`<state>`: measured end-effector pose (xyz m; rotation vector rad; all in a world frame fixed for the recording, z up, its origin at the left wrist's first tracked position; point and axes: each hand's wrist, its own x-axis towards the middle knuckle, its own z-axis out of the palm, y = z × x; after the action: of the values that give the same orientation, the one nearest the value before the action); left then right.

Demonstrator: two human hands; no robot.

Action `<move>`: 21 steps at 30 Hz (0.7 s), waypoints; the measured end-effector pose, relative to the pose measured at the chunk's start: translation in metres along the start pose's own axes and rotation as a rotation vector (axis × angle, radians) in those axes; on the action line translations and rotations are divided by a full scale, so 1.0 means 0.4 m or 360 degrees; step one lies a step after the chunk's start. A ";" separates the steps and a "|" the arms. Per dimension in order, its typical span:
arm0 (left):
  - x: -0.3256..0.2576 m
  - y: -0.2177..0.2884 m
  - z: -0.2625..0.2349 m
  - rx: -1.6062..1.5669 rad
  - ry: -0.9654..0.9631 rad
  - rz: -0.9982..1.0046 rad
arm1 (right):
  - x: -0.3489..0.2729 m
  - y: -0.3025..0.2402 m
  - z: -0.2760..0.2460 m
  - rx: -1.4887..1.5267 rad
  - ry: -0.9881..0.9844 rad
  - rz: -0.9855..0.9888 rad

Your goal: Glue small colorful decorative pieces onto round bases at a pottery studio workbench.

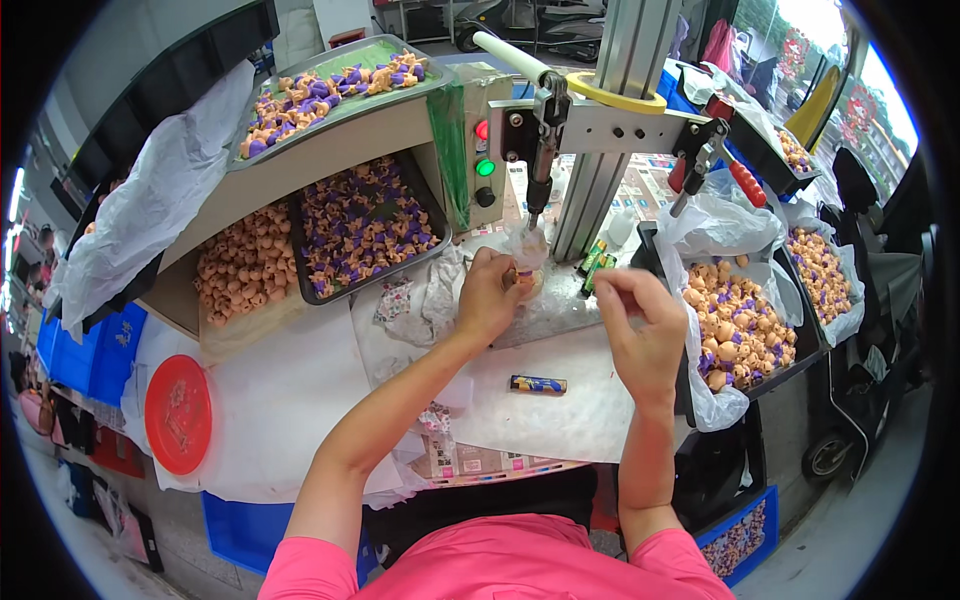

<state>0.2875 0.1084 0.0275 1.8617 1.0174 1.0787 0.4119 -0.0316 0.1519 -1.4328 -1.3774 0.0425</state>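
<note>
My left hand (490,296) is closed on a small peach-coloured figure part (524,283), mostly covered by my fingers. It sits right below the clear pad (527,245) at the lower end of the toggle press (545,130). To the right, my right hand (645,330) is raised above the table, thumb and fingertips pinched together; whatever is between them is too small to make out. Between my forearms lies a dark blue and yellow cylinder (538,384), like a battery or small tube. Green cylinders (596,268) lie behind the press, near my right fingertips.
A tray (425,240) of purple-and-peach figure parts and loose peach heads (245,262) stand left. Another tray (330,90) sits above. At right, a lined tray (690,385) holds heads and bodies. A red plate (180,415) lies left. The metal post (592,190) rises behind the press.
</note>
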 end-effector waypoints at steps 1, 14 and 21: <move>-0.004 0.004 -0.001 0.0079 -0.0020 0.0042 | 0.022 -0.013 0.010 -0.0008 0.0001 -0.0133; -0.029 0.014 -0.043 0.0108 -0.0043 -0.0064 | 0.395 -0.300 0.072 0.0967 0.0045 0.0053; -0.102 -0.010 -0.171 -0.0569 -0.0119 -0.0480 | 0.133 -0.217 0.066 0.0855 0.0010 -0.0981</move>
<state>0.2108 0.0879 0.0363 1.4014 0.9537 0.9327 0.3525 0.0001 0.2326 -0.5371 -1.5978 0.0063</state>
